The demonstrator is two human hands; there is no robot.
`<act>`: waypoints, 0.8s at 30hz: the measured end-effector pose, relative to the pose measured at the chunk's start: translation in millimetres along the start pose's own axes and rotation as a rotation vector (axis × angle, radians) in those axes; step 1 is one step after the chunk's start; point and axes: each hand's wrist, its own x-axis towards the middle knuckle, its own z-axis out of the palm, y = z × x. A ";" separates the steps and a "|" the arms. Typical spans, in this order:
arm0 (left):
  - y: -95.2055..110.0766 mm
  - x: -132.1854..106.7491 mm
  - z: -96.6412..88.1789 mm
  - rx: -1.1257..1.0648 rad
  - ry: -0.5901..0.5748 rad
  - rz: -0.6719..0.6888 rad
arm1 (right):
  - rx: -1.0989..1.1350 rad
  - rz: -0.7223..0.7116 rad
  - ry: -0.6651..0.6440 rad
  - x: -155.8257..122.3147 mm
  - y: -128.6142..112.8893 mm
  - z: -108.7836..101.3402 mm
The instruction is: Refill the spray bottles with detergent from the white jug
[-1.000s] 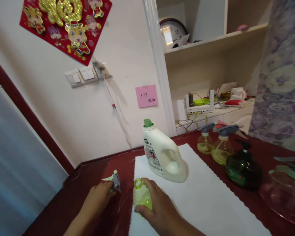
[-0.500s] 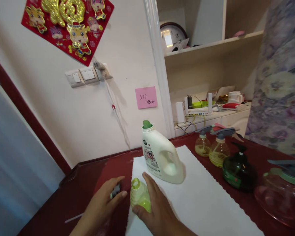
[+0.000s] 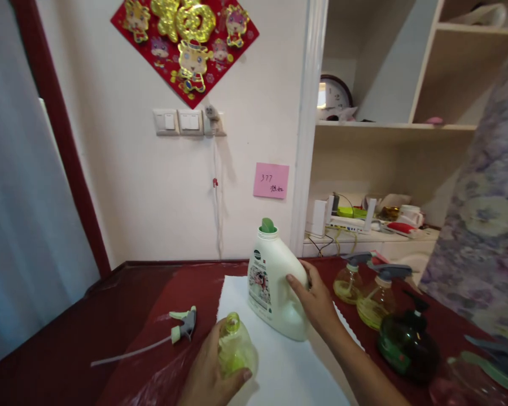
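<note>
My left hand [image 3: 209,372] is wrapped round a small clear green bottle [image 3: 235,347] with its neck open, held upright over the near end of a white mat [image 3: 288,366]. My right hand [image 3: 315,299] grips the handle side of a white detergent jug [image 3: 271,282] with a green cap, standing on the mat. The bottle's grey-and-green spray head [image 3: 182,327], with its long tube, lies on the dark red table [image 3: 68,349] to the left, apart from both hands.
Two yellowish spray bottles [image 3: 370,293], a dark green pump bottle [image 3: 408,344] and a pinkish container [image 3: 469,383] stand at the right. A floral curtain [image 3: 486,225] hangs on the right edge. Behind are a wall with switches [image 3: 180,121], a pink note [image 3: 271,180] and shelves.
My left hand left the spray head on the table and took over the green bottle. My right hand let go of the bottle and moved up to grip the white jug.
</note>
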 end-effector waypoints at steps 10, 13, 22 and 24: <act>22.2 -10.5 2.2 0.052 0.057 -0.056 | 0.031 0.027 0.111 7.4 -15.5 12.5; 27.0 -11.9 -1.0 0.065 -0.001 -0.097 | -0.014 0.016 0.134 3.7 -38.4 -4.0; 39.6 -12.1 -15.3 0.099 0.085 -0.069 | -0.346 -0.338 -0.004 -10.7 -94.5 -61.3; 39.1 -11.1 -16.6 0.131 0.113 -0.091 | -0.432 -0.495 -0.074 -11.5 -96.4 -69.2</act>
